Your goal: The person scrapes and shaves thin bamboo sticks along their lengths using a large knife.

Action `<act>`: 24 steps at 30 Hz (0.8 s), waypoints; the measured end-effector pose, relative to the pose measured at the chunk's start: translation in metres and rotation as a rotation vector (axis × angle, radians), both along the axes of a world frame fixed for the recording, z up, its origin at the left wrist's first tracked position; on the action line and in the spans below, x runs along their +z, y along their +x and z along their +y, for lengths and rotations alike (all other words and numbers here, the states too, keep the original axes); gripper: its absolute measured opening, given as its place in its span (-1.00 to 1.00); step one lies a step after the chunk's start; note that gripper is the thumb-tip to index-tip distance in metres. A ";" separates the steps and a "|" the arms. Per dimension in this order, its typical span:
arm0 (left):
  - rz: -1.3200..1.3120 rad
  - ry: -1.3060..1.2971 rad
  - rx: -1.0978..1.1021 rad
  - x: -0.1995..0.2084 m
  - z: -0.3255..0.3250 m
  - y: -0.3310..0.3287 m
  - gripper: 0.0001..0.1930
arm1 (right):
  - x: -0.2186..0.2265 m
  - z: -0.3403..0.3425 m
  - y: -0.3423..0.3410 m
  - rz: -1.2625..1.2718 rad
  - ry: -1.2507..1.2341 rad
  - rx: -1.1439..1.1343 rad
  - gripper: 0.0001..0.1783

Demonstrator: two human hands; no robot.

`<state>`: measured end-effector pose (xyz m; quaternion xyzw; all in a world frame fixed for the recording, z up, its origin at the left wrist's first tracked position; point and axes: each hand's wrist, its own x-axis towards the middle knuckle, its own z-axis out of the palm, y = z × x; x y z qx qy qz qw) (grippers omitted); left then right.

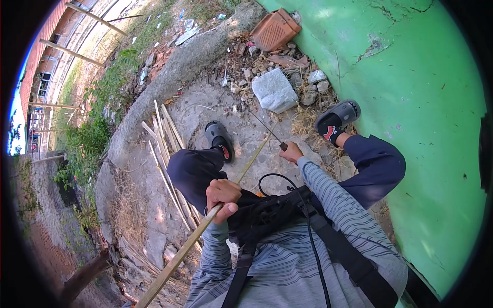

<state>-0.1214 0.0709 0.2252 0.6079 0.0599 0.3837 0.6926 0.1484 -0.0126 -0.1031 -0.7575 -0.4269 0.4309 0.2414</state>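
My left hand is closed around a long, pale bamboo strip, which slants from the lower left up past my knees. In my right hand is a knife with a dark handle and a thin blade, seen nearly edge-on. The blade points away to the upper left and crosses the strip near its far end. Whether it touches the strip I cannot tell. More bamboo strips lie in a loose bundle on the ground beside my left leg.
A white block lies ahead among stones and rubble, with an orange-brown hollow brick behind it. A green wall rises close on my right. To the left runs a low concrete kerb with plants. A black cable hangs over my lap.
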 end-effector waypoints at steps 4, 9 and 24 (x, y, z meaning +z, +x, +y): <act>0.011 0.021 0.070 -0.003 0.000 -0.005 -0.37 | 0.010 0.010 -0.003 0.009 -0.131 0.036 -0.64; -0.007 0.016 0.095 -0.001 0.005 -0.004 -0.34 | -0.003 0.000 0.005 -0.033 -0.119 0.086 -0.61; 0.139 -0.119 0.442 -0.064 -0.021 0.012 -0.44 | -0.027 -0.010 0.013 -0.086 -0.143 -0.077 -0.64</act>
